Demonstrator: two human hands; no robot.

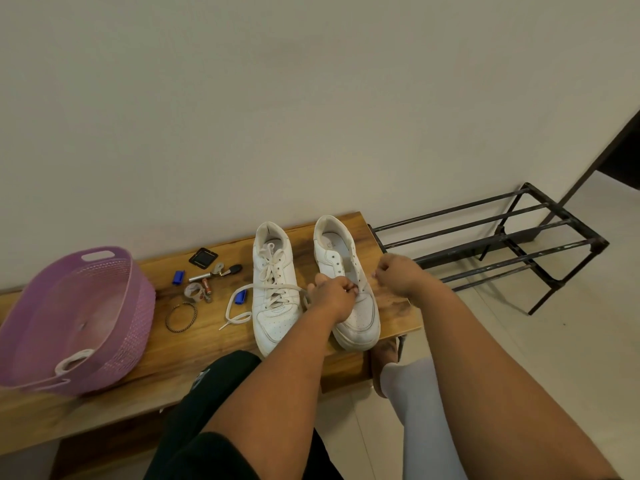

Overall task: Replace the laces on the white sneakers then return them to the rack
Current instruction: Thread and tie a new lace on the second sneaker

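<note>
Two white sneakers (pixel 277 289) stand on one worktop (pixel 194 344): one laced, left of the fingers (pixel 349 287), and one (pixel 349 271) unlaced, under them. One loose lace (pixel 239 306) trails left of the fingers. Two hands are in view, left (pixel 334 296) and right (pixel 398 275). Farther left lie two blue clips (pixel 178 277), one bangle (pixel 180 316), one dark square (pixel 203 257) and one purple basket (pixel 104 317). One rack (pixel 502 244) stands right of the fingers.

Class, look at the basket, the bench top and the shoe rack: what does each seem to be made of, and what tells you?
Purple basket: likely moulded plastic, matte, with a woven-look perforated wall. Bench top: wood or wood veneer, with visible grain and a slight sheen. Shoe rack: dark metal bars, apparently painted, scuffed in places.
</note>
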